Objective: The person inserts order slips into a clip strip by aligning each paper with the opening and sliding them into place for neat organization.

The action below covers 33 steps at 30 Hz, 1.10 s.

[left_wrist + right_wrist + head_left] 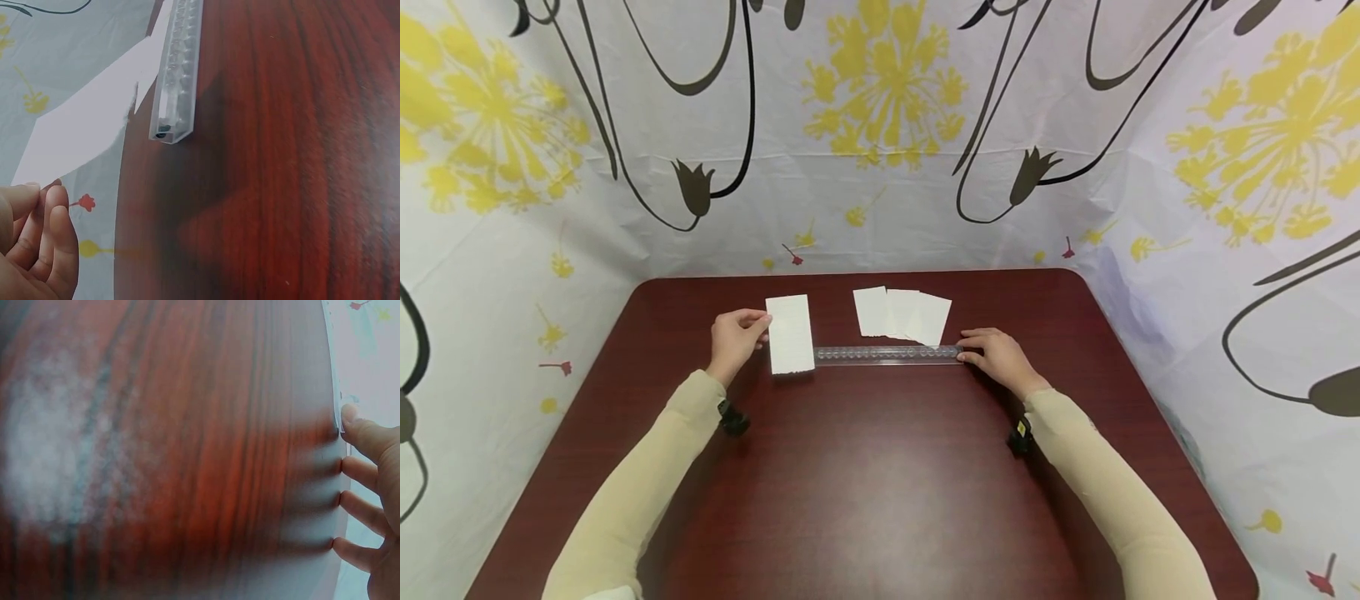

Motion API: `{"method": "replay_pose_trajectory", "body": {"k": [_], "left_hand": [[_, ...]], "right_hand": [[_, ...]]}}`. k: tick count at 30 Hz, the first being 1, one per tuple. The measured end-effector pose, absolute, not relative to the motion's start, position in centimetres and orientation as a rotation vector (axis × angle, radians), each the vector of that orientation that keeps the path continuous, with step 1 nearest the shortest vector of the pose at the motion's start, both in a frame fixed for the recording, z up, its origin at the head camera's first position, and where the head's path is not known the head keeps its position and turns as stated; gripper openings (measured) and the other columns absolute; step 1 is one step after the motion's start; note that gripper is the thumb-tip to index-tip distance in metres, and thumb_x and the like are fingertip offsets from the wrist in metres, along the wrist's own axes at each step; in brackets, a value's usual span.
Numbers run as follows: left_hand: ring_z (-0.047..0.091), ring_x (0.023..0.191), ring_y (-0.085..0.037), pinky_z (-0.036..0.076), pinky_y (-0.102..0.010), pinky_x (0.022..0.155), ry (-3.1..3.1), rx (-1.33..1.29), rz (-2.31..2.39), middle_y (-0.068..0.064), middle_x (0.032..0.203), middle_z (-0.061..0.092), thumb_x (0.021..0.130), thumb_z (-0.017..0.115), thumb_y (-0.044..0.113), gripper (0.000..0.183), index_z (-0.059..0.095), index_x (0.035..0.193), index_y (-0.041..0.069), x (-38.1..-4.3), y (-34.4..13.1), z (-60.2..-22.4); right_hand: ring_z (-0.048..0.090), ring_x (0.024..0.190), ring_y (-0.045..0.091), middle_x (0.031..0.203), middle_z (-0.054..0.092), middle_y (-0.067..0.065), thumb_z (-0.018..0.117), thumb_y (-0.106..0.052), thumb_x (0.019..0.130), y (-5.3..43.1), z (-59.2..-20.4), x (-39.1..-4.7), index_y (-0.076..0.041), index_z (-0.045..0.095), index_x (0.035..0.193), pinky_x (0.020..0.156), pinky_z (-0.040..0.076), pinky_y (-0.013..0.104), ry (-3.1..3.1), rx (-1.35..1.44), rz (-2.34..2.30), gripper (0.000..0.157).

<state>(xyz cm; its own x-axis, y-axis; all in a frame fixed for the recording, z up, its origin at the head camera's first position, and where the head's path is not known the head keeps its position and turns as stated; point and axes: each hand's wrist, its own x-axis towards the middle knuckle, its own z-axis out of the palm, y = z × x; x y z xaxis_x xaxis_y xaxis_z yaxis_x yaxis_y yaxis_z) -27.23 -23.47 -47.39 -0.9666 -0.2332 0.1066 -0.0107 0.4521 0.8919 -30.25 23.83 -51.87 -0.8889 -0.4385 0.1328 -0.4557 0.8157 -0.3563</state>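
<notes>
My left hand (pixel 735 343) pinches a white slip of paper (pixel 790 335) by its left edge, between thumb and fingers. The slip's lower edge looks torn, and in the left wrist view the paper (pixel 81 128) hangs tilted above the table. A long clear plastic strip (pixel 887 356) with a row of round bumps lies crosswise, its left end hidden behind the slip in the head view. At the strip's right end is my right hand (pixel 1000 360); its thumb touches that end. In the right wrist view its spread fingertips (pixel 340 499) rest on the table.
Several white slips (pixel 871 312) lie overlapping behind the strip, one corner reaching it. The dark red wooden table (pixel 850 483) has rounded corners. A patterned white cloth (pixel 880 217) hangs around its back and sides.
</notes>
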Motion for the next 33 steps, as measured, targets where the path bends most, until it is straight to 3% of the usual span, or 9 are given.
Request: {"method": "replay_pose_trajectory", "body": {"k": [10,16,21,27,33], "left_hand": [[0.070,0.065,-0.011,0.062,-0.034,0.065,-2.527,0.224,-1.519,-0.025,0.099,0.074,0.095,0.068,0.024,0.029,0.073,0.110,0.000,-25.8,-24.1,-48.0],[0.073,0.070,-0.017,0.063,-0.040,0.069,-2.557,0.242,-1.527,-0.024,0.099,0.074,0.095,0.067,0.024,0.028,0.073,0.110,0.000,-25.0,-24.7,-48.6],[0.071,0.068,-0.012,0.062,-0.035,0.067,-2.591,0.271,-1.506,-0.024,0.098,0.075,0.095,0.068,0.025,0.030,0.073,0.111,0.000,-24.6,-25.1,-49.0],[0.073,0.072,-0.019,0.061,-0.031,0.064,-2.637,0.302,-1.453,-0.023,0.097,0.075,0.094,0.068,0.026,0.031,0.073,0.111,0.000,-24.1,-25.5,-49.3],[0.072,0.070,-0.016,0.057,-0.024,0.059,-2.687,0.325,-1.393,-0.020,0.094,0.076,0.094,0.068,0.028,0.031,0.074,0.111,0.002,-23.8,-25.8,-49.8]], "right_hand": [[0.052,0.133,0.034,0.139,0.062,0.012,0.068,-0.032,0.093,23.8,-52.0,-30.3,-0.010,0.070,0.124,0.110,0.043,0.054,-2.948,0.731,0.612,0.038],[0.052,0.134,0.035,0.140,0.061,0.012,0.068,-0.031,0.093,23.8,-52.0,-30.2,-0.009,0.070,0.125,0.110,0.042,0.055,-2.955,0.727,0.609,0.039],[0.052,0.133,0.035,0.140,0.061,0.013,0.068,-0.031,0.093,23.9,-52.0,-30.2,-0.009,0.070,0.125,0.110,0.042,0.055,-2.949,0.730,0.610,0.039],[0.052,0.133,0.035,0.140,0.061,0.012,0.068,-0.030,0.093,23.9,-52.0,-30.2,-0.009,0.070,0.125,0.110,0.042,0.055,-2.949,0.726,0.610,0.038],[0.052,0.134,0.034,0.139,0.062,0.012,0.068,-0.031,0.093,23.9,-52.2,-30.4,-0.009,0.070,0.124,0.111,0.043,0.054,-2.945,0.721,0.617,0.038]]}}
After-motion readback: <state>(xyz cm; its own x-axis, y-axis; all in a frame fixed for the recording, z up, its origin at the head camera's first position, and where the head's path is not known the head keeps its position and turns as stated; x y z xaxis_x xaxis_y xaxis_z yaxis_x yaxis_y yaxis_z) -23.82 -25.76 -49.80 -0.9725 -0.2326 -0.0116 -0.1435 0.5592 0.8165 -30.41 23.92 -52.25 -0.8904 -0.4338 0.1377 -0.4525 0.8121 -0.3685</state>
